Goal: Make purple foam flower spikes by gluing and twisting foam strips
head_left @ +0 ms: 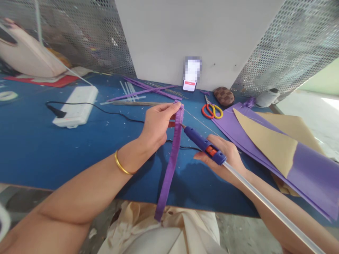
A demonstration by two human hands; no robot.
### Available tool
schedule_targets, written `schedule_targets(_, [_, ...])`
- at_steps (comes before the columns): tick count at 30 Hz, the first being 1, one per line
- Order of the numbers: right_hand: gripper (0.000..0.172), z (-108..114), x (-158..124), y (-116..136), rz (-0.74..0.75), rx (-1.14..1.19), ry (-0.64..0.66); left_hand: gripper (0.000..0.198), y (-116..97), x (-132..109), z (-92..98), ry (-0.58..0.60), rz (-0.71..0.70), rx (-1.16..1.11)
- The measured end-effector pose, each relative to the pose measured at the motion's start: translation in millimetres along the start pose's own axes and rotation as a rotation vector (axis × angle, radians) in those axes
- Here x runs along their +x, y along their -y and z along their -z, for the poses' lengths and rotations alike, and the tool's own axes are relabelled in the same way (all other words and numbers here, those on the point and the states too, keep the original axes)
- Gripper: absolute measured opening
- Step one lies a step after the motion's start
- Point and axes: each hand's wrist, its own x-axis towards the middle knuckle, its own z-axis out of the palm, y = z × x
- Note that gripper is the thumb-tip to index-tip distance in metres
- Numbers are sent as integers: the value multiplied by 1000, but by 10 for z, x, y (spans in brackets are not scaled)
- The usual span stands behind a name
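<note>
A blue work table (31, 148) fills most of the frame, and behind it stand a white board (185, 35) and perforated metal sheets (79, 38). On the right side lie large purple and tan sheets (312, 173). At the left is a white power strip (75, 106) with a black cable. The left hand (156, 127) is closed and grips the top of a hanging purple strip (171, 165), in the middle of the frame. The right hand (222, 155) is closed around a blue glue gun (203, 144), and its tip is just beside the strip. Near the back are thin purple sticks (143, 90), red-and-yellow scissors (212, 111) and a checked brown pouch (224, 96). A phone (192, 74) leans on the board, but its screen is blurred and cannot be read.
</note>
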Motion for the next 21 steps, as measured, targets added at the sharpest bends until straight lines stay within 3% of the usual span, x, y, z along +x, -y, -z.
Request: schedule_targets(21, [43, -46, -49, -38, -1, -13, 57, 18, -23, 11, -15, -35, 36, -43])
